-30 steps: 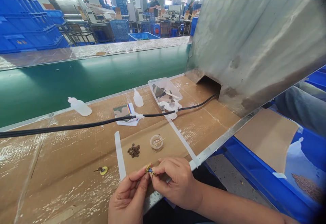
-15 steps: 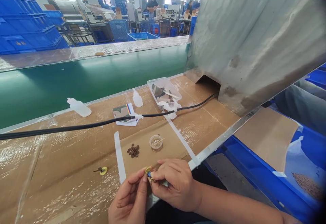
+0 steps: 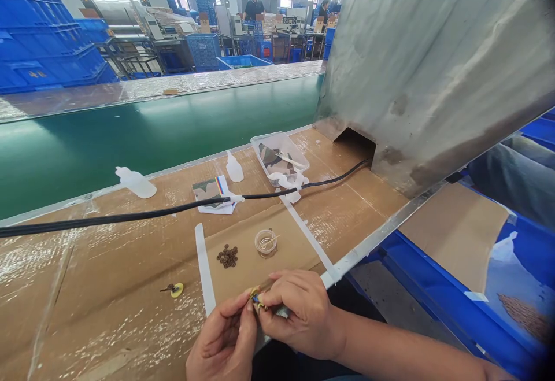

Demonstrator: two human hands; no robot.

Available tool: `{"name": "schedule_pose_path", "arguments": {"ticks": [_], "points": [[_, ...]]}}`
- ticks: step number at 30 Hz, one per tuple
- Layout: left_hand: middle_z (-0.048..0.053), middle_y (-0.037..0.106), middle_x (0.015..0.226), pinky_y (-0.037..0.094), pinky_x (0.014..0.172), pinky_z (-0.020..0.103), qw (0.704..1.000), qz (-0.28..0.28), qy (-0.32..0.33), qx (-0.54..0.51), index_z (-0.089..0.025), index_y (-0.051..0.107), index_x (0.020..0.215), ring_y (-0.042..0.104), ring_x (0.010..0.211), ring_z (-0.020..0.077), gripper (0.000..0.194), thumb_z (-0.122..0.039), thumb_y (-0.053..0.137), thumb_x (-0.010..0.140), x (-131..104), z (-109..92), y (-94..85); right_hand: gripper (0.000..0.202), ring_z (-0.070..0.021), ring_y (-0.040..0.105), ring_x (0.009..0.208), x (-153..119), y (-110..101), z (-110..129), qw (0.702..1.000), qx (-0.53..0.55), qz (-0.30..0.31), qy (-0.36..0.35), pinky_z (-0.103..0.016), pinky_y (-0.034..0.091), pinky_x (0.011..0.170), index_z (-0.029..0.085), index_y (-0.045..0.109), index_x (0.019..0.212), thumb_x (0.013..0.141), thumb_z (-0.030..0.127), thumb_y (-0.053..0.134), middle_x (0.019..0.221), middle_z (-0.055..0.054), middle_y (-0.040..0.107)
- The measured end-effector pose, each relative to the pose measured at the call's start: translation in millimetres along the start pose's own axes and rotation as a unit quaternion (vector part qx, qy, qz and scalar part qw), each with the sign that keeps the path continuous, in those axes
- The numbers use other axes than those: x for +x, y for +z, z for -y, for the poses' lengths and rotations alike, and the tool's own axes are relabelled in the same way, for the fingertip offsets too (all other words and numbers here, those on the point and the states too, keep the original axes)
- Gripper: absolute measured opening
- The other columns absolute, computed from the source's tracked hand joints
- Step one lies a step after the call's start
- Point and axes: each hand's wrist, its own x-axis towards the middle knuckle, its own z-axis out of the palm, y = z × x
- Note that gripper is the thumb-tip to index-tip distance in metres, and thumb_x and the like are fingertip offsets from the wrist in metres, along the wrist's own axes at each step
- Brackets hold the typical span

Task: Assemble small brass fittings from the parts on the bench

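Note:
Near the table's front edge, my left hand and my right hand meet. Both pinch a small yellow and blue piece between thumb and fingertips, and the fingers hide most of it. Just beyond them is a pile of small brown rings on a taped brown sheet. To the right of the pile stands a shallow clear cup with a thin stick across it. A yellow disc with a small dark brown part beside it lies to the left of my hands.
A black cable crosses the table. Behind it are two white squeeze bottles and a clear plastic box holding camouflage-patterned pieces. A tall metal panel rises at right. Beyond runs a green belt; people work in the background.
Both hands keep their pinch on the small piece, with only a slight shift of the fingers. A person in the background has moved a little to the left.

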Motion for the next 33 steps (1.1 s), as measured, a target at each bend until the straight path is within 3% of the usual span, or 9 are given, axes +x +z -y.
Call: {"name": "schedule_pose_path", "arguments": {"ticks": [9, 13, 17, 23, 33], "points": [[0.007, 0.078, 0.085, 0.057, 0.077, 0.023, 0.999, 0.018, -0.031, -0.025, -0.021, 0.078, 0.082, 0.073, 0.081, 0.0219, 0.026, -0.038, 0.083, 0.063, 6, 2, 1.2, 0.005, -0.0106, 0.061, 0.053, -3, 0, -3, 0.999, 0.013, 0.003, 0.033, -0.026, 0.056, 0.078, 0.019, 0.063, 0.078, 0.077, 0.014, 0.063, 0.059, 0.003, 0.064], [0.006, 0.078, 0.087, 0.057, 0.08, 0.026, 0.997, 0.03, -0.046, -0.046, -0.022, 0.078, 0.087, 0.073, 0.084, 0.0225, 0.028, -0.038, 0.083, 0.064, 4, -2, 2.1, 0.005, -0.0102, 0.061, 0.052, 1, -2, -2, 0.995, 0.045, 0.018, 0.089, -0.024, 0.055, 0.077, 0.018, 0.064, 0.074, 0.074, 0.013, 0.064, 0.057, 0.003, 0.064], [0.006, 0.078, 0.086, 0.057, 0.08, 0.028, 0.996, 0.038, -0.053, -0.06, -0.022, 0.078, 0.088, 0.073, 0.083, 0.023, 0.03, -0.037, 0.084, 0.063, 3, -3, 4.0, 0.004, -0.0112, 0.063, 0.054, 5, -6, -2, 0.984, 0.08, 0.046, 0.151, -0.019, 0.052, 0.061, 0.016, 0.067, 0.074, 0.072, 0.013, 0.064, 0.061, -0.001, 0.066], [0.007, 0.078, 0.088, 0.056, 0.079, 0.024, 0.995, 0.044, -0.065, -0.064, -0.021, 0.078, 0.091, 0.073, 0.083, 0.0225, 0.031, -0.036, 0.083, 0.064, 3, 0, 2.8, 0.004, -0.0114, 0.062, 0.053, 12, -9, 1, 0.965, 0.102, 0.071, 0.232, -0.017, 0.047, 0.051, 0.015, 0.067, 0.07, 0.073, 0.016, 0.065, 0.061, -0.002, 0.067], [0.008, 0.078, 0.092, 0.056, 0.087, 0.038, 0.991, 0.067, -0.078, -0.08, -0.019, 0.076, 0.095, 0.072, 0.088, 0.0269, 0.03, -0.033, 0.081, 0.068, 6, 5, 3.5, 0.005, -0.0119, 0.057, 0.054, 23, -13, 2, 0.907, 0.152, 0.138, 0.368, -0.02, 0.045, 0.051, 0.014, 0.065, 0.069, 0.071, 0.018, 0.061, 0.06, -0.001, 0.063]]}}
